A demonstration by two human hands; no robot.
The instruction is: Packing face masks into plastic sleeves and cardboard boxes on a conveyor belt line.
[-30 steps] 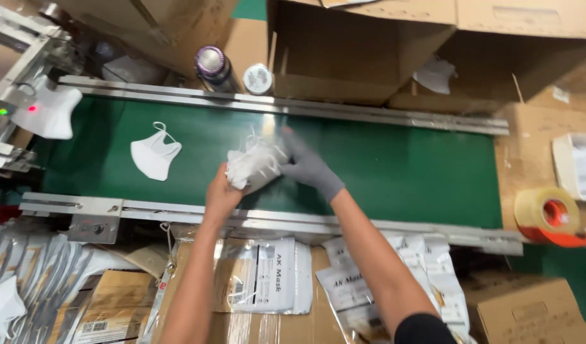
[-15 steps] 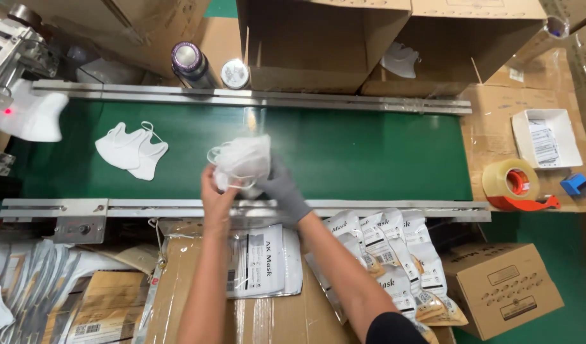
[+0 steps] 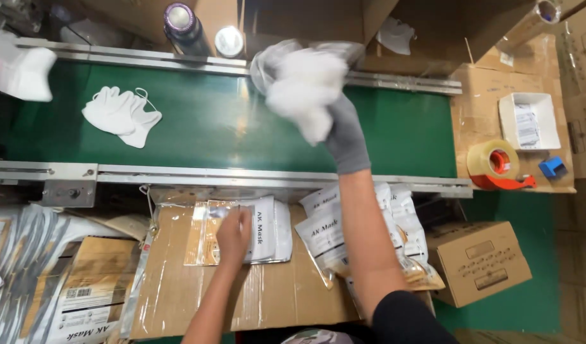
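White masks (image 3: 302,89) bunch in the gloved right hand (image 3: 345,137), fingers clenched on them above the green belt (image 3: 242,130). Below the belt, left hand (image 3: 233,234) fingers press a pouch (image 3: 267,229).

The right hand (image 3: 345,137), in a grey glove, holds a bunch of white masks (image 3: 303,89) up over the green belt (image 3: 229,127). The left hand (image 3: 233,234) rests on a flat packet (image 3: 267,229), its fingers (image 3: 243,216) touching it. More white masks (image 3: 122,114) lie far left of the gloved fingers.
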